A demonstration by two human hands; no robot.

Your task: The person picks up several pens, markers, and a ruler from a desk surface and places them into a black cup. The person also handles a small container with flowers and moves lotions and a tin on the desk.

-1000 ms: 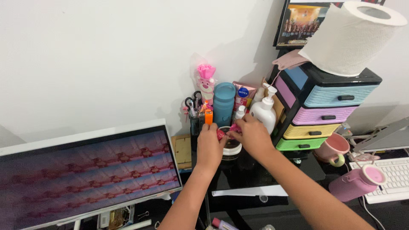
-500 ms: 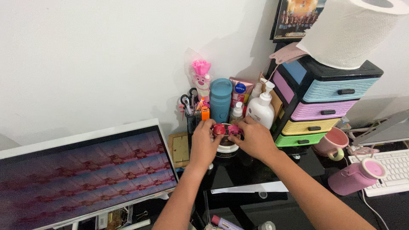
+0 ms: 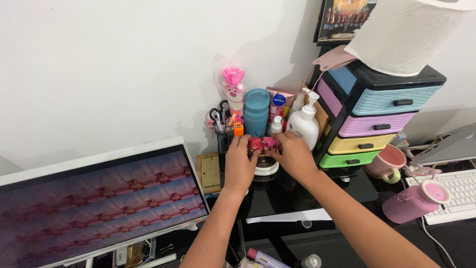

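My left hand (image 3: pixel 239 161) and my right hand (image 3: pixel 293 155) meet over a round white jar (image 3: pixel 265 168) on the black shelf (image 3: pixel 297 196). The left fingers pinch a small red-pink toy figure (image 3: pixel 255 144). The right fingers hold a second pink figure (image 3: pixel 271 143) right beside it, the two touching or nearly so. Both figures sit just above the jar's top, whose inside is mostly hidden by my hands.
Behind stand a teal tumbler (image 3: pixel 257 112), a white pump bottle (image 3: pixel 303 124), a pen holder with scissors (image 3: pixel 222 124) and a pink bear stick (image 3: pixel 233 91). A pastel drawer unit (image 3: pixel 377 116) carries a paper roll (image 3: pixel 404 32). A monitor (image 3: pixel 99 198), pink mug (image 3: pixel 386 164), pink bottle (image 3: pixel 414 201) and keyboard (image 3: pixel 458 193) flank me.
Both hands rose slightly off the jar, bringing the two pink figures up side by side into view. The camera view shifted a little.
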